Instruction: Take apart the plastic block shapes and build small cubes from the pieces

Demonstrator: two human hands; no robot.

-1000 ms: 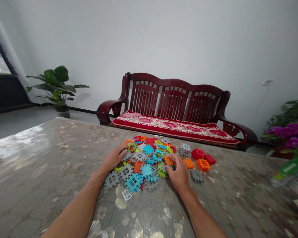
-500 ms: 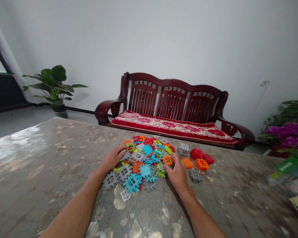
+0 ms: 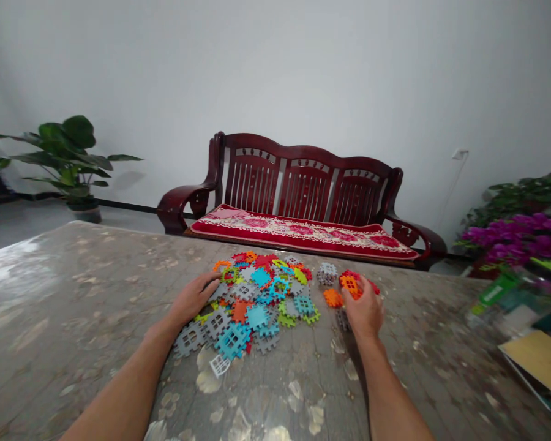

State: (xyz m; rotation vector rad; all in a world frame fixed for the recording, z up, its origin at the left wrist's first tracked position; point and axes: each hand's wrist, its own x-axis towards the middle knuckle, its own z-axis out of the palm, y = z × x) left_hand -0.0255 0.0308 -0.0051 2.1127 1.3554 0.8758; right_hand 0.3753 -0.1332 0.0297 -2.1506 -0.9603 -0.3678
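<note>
A heap of interlocking plastic waffle tiles (image 3: 258,316) in blue, grey, green, red and orange lies on the table. My left hand (image 3: 193,298) rests at the heap's left edge, fingers stretched out over grey tiles and holding nothing. To the heap's right, my right hand (image 3: 363,306) pinches an orange window tile (image 3: 349,283) beside the red tiles (image 3: 374,287), partly covering them. Close by are a grey stack (image 3: 327,274), a solid orange tile stack (image 3: 333,298) and a dark grey stack (image 3: 343,320), partly hidden by my hand. A small white window piece (image 3: 219,365) lies in front of the heap.
The patterned table (image 3: 96,318) reaches toward a wooden bench (image 3: 303,190) with a red cushion. At the right are a clear container (image 3: 528,300), a yellowish board or notebook (image 3: 539,361) and purple flowers (image 3: 523,236). A potted plant (image 3: 76,159) stands at the far left.
My right hand has moved right, from the heap to the sorted stacks, carrying the orange window tile. My left hand stays at the heap. The view has turned slightly right.
</note>
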